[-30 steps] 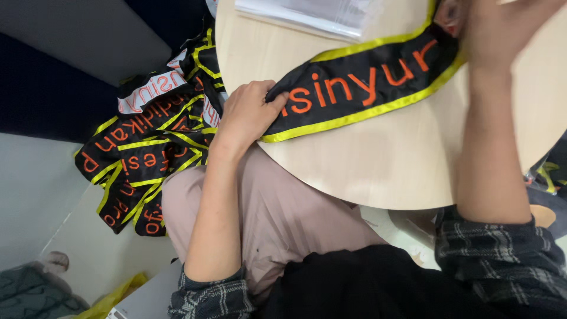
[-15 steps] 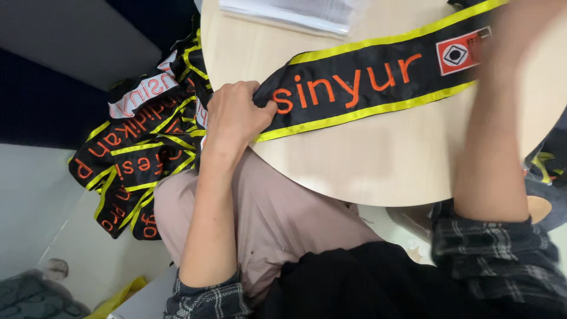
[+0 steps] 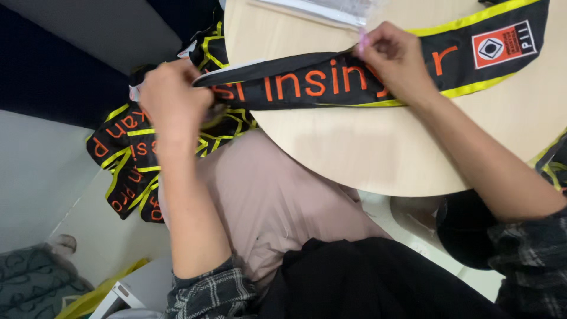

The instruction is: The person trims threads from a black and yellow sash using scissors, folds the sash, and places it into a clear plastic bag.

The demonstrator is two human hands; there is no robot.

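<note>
Sash (image 3: 331, 85) stretched across round counter (image 3: 354, 159): left hand (image 3: 171, 97) grips its near end, right hand (image 3: 393, 62) pinches its top edge mid-length. Looks like mid-fold or straightening; next move needs edges aligned under even tension. More sashes (image 3: 133, 159) piled at left knee.

- Black sash (image 3: 331, 82): far end runs past the top-right frame edge; part of its orange lettering covered by the right hand (image 3: 396, 62).
- Near end of sash hidden inside the closed left hand (image 3: 171, 97).
- Pile of further sashes (image 3: 133, 165): partly behind left forearm and lap; count indeterminate.
- Clear plastic sleeve (image 3: 331, 9): cut off by the top edge; contents unreadable.
- Round table (image 3: 354, 153): cropped at top and right.
</note>
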